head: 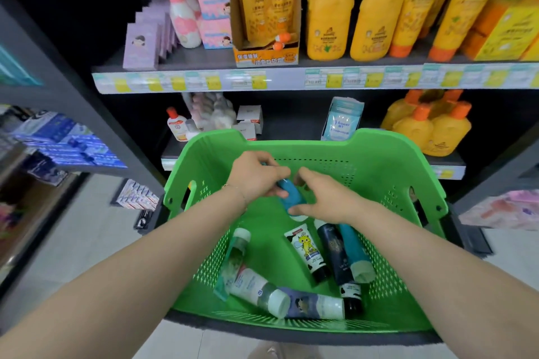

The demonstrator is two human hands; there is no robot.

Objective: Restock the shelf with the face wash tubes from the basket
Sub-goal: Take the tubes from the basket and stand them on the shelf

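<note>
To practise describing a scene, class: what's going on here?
A person leans over a green basket in front of shop shelves. Both hands are on one blue tube, held above the basket floor: the left hand grips its upper end, and the right hand pinches its lower end. Several other tubes lie in the basket. The blue tube is not yet on a shelf.
</note>
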